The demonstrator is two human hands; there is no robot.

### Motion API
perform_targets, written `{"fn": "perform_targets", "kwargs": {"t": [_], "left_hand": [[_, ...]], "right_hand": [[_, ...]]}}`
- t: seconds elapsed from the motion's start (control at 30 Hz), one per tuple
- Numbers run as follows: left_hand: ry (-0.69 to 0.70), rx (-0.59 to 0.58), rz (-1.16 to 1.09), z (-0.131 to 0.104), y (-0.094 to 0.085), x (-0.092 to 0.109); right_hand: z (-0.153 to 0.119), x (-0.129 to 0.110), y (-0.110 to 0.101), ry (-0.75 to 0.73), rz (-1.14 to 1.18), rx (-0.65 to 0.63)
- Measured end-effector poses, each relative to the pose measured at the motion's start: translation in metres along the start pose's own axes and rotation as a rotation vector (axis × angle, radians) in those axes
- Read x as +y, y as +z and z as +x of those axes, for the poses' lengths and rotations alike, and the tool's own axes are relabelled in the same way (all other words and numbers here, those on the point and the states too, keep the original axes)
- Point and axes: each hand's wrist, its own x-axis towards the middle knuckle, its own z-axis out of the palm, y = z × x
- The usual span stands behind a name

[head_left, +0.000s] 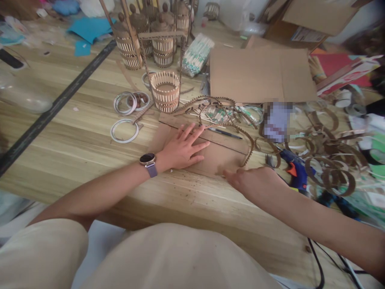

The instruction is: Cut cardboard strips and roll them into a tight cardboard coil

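My left hand [188, 148] lies flat with fingers spread on a piece of brown cardboard [212, 160], which has dark lines drawn across it. At the cardboard's near right edge, my right hand [245, 178] is closed, thumb and fingers together. What it pinches, if anything, is too small and blurred to make out. A corrugated cardboard strip [251, 142] curves down to just behind the right hand. A black pen [225, 133] rests along the far part of the cardboard. Just beyond stands a small basket of sticks [166, 93] with a tall handle.
Several lidded stick baskets [162, 50] stand at the back. White tape rolls [124, 131] lie left of the cardboard. Right are a blue glue gun [296, 166], a blurred-out phone-like object [277, 121] and loose cardboard rings [339, 176]. A large cardboard sheet [258, 74] lies behind.
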Motion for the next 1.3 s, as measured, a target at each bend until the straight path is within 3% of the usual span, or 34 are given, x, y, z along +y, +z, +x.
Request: {"fn": "perform_targets", "kwargs": {"t": [0.37,0.73,1.3], "left_hand": [[-0.005,-0.014,-0.01,0.0,0.0,0.0],[-0.006,-0.026,-0.021,0.001,0.0,0.0],[-0.017,-0.045,-0.026,0.002,0.001,-0.001]], "right_hand": [[-0.009,0.007,0.013,0.03,-0.108,0.053],[-0.015,0.012,0.005,0.052,-0.087,-0.085],[-0.031,0.025,0.024,0.075,-0.045,-0.124]]}}
